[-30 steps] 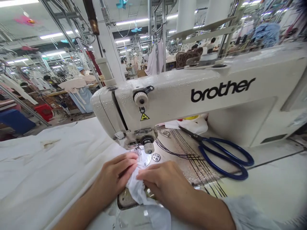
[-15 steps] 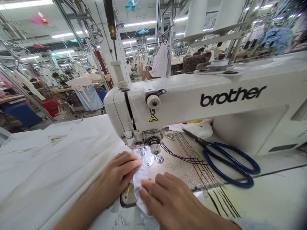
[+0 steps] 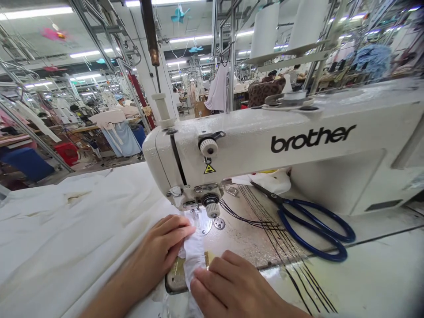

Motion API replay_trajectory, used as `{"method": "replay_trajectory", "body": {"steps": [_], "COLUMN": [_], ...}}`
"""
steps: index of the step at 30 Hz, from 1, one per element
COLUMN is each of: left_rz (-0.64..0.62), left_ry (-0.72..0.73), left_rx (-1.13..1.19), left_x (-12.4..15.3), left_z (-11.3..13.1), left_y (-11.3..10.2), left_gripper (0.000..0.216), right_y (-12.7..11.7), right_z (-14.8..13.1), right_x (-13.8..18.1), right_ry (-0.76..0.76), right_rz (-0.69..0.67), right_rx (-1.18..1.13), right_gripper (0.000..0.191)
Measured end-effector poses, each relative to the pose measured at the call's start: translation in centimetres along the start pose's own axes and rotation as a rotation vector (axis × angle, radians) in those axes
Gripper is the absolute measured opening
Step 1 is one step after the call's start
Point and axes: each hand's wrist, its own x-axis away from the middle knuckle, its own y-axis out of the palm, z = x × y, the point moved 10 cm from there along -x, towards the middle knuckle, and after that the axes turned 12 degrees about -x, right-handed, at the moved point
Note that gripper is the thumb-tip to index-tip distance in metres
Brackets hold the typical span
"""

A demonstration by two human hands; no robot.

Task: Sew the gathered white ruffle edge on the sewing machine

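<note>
A narrow strip of gathered white fabric (image 3: 194, 254) runs from the presser foot (image 3: 195, 215) of a white sewing machine (image 3: 245, 137) down toward me. My left hand (image 3: 168, 238) has its fingers closed at the strip's left edge, just in front of the needle plate (image 3: 206, 226). Lower down, my right hand (image 3: 228, 282) pinches the strip between thumb and fingers. More white cloth (image 3: 82, 229) spreads over the table under my left forearm. The needle's tip is too small to make out.
Blue-handled scissors (image 3: 308, 221) lie under the machine arm, beside black lines (image 3: 261, 216) across the bed. A white scrap (image 3: 265, 180) is behind them. Thread cones (image 3: 265, 31) stand above the machine. Several people work at tables in the background.
My right hand has slid slightly down along the strip, showing more of the gathered fabric between my hands. My left hand stays nearly in place. The view has shifted slightly.
</note>
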Motion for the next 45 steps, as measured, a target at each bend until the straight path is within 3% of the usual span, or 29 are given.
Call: {"method": "replay_trajectory", "body": {"steps": [5, 7, 10, 15, 18, 22, 30, 38, 45], "left_rz": [0.011, 0.004, 0.015, 0.017, -0.022, -0.035, 0.02, 0.014, 0.106], "left_ry": [0.026, 0.012, -0.013, -0.034, -0.04, 0.018, 0.12, 0.105, 0.088], "left_rx": [-0.057, -0.071, -0.079, 0.05, 0.114, 0.104, 0.064, 0.049, -0.039], "left_x": [-0.1, -0.1, -0.1, 0.1, 0.3, 0.4, 0.2, 0.2, -0.9], "left_z": [-0.3, -0.3, -0.2, 0.3, 0.5, 1.2, 1.8, 1.6, 0.3], "left_y": [-0.1, -0.1, -0.3, -0.6, -0.5, -0.7, -0.8, -0.8, -0.9], "left_gripper": [0.03, 0.03, 0.03, 0.035, 0.039, 0.033, 0.033, 0.028, 0.025], "right_y": [1.0, 0.9, 0.2, -0.9, -0.5, 0.7, -0.1, 0.0, 1.7], "right_z": [1.8, 2.0, 1.7, 0.5, 0.5, 0.6, 0.4, 0.6, 3.6], "right_x": [0.2, 0.3, 0.0, -0.5, -0.2, 0.4, 0.1, 0.2, 0.0], "right_ry": [0.171, 0.194, 0.178, 0.051, 0.028, 0.034, 0.05, 0.054, 0.221], "right_rz": [-0.145, -0.167, -0.134, 0.009, 0.055, -0.003, 0.025, 0.015, -0.185], "right_rx": [-0.094, -0.129, -0.146, -0.054, -0.052, -0.063, 0.024, 0.04, -0.087], "right_gripper": [0.003, 0.003, 0.006, 0.028, 0.027, 0.022, 0.021, 0.024, 0.014]}}
